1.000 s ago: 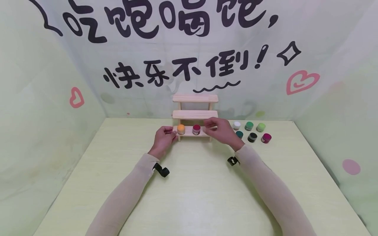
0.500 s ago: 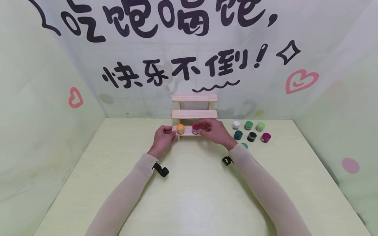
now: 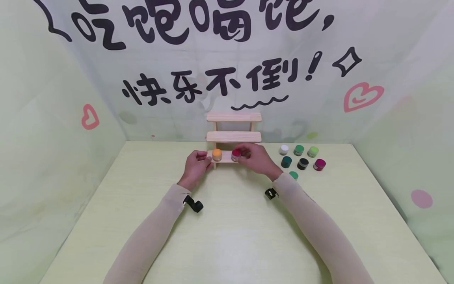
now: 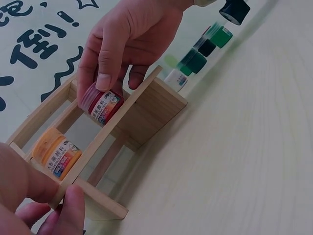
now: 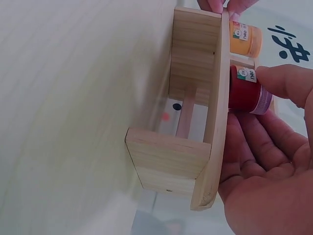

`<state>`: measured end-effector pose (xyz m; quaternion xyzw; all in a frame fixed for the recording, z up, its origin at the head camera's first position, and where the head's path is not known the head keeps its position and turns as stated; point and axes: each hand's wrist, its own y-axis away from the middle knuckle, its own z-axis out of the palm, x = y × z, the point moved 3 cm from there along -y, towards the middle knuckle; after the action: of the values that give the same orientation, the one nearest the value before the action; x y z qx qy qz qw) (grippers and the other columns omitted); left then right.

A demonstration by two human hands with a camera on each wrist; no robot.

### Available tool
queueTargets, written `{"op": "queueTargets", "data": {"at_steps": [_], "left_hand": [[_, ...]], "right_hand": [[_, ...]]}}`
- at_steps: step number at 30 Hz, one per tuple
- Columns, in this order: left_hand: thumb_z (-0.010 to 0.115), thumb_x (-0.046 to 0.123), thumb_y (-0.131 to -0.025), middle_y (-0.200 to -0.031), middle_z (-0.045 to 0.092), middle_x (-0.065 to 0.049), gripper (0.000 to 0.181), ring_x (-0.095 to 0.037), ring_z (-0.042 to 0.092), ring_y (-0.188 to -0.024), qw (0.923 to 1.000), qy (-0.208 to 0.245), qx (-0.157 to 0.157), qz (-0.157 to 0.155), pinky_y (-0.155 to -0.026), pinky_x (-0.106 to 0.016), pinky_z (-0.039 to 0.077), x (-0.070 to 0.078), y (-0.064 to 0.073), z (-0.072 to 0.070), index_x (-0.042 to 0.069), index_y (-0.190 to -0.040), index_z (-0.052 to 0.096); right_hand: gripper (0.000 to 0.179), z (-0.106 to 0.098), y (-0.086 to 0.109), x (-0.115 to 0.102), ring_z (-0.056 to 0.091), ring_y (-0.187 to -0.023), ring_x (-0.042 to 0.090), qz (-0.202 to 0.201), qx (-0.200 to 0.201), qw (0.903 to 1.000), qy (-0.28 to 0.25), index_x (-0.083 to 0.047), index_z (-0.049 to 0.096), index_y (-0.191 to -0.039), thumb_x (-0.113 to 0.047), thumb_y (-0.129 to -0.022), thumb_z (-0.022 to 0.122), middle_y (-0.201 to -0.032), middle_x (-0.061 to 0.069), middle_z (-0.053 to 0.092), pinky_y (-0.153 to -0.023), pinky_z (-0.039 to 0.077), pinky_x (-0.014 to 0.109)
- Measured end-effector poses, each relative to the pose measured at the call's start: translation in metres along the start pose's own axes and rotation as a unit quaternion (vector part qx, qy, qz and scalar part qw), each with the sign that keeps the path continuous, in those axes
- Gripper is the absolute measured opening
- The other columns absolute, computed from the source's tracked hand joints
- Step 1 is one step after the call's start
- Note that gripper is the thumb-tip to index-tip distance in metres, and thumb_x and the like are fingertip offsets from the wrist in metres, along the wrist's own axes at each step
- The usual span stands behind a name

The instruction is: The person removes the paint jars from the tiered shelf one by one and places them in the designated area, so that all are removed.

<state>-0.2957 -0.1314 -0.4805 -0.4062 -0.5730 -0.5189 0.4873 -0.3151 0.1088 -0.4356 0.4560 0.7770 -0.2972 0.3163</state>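
A small wooden three-step rack (image 3: 234, 137) stands at the back of the table. On its lowest step sit an orange paint jar (image 3: 217, 154) at the left and a red paint jar (image 3: 235, 155) near the middle. My left hand (image 3: 196, 169) pinches the left end of that step between thumb and fingers, as the left wrist view shows. My right hand (image 3: 258, 158) holds the red jar, the thumb on its label side and the fingers behind it. In the right wrist view the red jar (image 5: 244, 90) stands upright on the step, right by the orange jar (image 5: 245, 39).
To the right of the rack, several paint jars stand on the table, among them a white jar (image 3: 283, 150), a black jar (image 3: 303, 164), a magenta jar (image 3: 319, 165) and a green jar (image 3: 293, 175) partly behind my right sleeve. A printed cloth (image 3: 170, 126) hangs behind the rack.
My right hand has moved left from the step's right side onto the red jar and now grips it. The green jar by my sleeve has come into view. My left hand has stayed at the step's end.
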Motion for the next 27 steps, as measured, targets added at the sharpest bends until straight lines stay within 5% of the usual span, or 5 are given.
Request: {"op": "queueTargets", "data": {"at_steps": [27], "left_hand": [[0.068,0.002,-0.101,-0.121,0.057,-0.013,0.032,-0.019,0.066,-0.098,0.9998,-0.020,0.003,-0.007,-0.090,-0.026,0.065,-0.001,-0.001,0.000,0.003,-0.130,0.055]], "right_hand": [[0.041,-0.023,0.035,0.008,0.072,-0.106,0.023,-0.012,0.015,0.9997,-0.016,-0.005,0.071,-0.131,-0.019,-0.094,0.083,-0.115,0.008,0.076,-0.095,0.066,0.041]]}}
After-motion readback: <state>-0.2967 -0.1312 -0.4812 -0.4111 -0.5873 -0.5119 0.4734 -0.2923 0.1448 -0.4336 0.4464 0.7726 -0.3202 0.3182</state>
